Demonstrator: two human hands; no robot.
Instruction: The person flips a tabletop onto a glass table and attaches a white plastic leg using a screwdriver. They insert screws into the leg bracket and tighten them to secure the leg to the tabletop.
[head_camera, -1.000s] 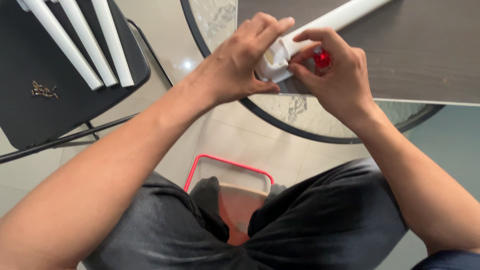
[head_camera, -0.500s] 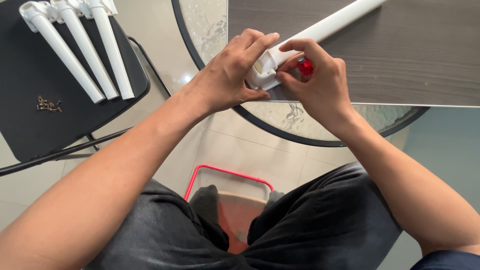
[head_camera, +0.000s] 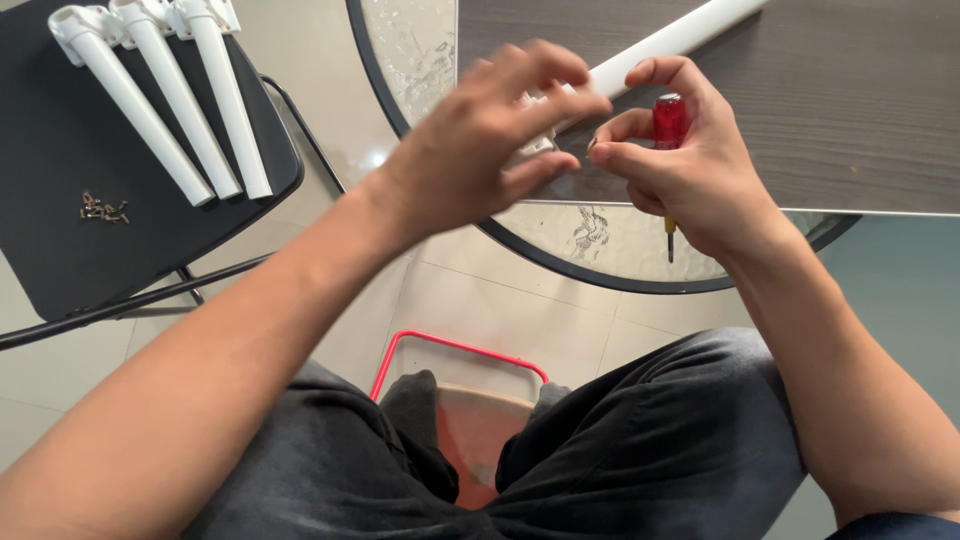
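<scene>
Red-handled screwdriver (head_camera: 669, 120), white tube (head_camera: 672, 38), black chair (head_camera: 60, 230)

This looks like a room in a home, used for putting furniture together rather than a fitted workshop. The landmark is a round glass tabletop (head_camera: 600, 240) with a dark rim and an etched pattern, the sort found in a dining or living area. On top of it lies a dark wood-grain board (head_camera: 850, 90). Below the tabletop the floor (head_camera: 520, 300) is pale glossy tile, which reflects light. To the left of the tabletop stands a black folding chair (head_camera: 60, 150) (pressed into service as a side surface), bearing three white furniture legs (head_camera: 180, 100) and a small heap of screws (head_camera: 102, 206).
</scene>
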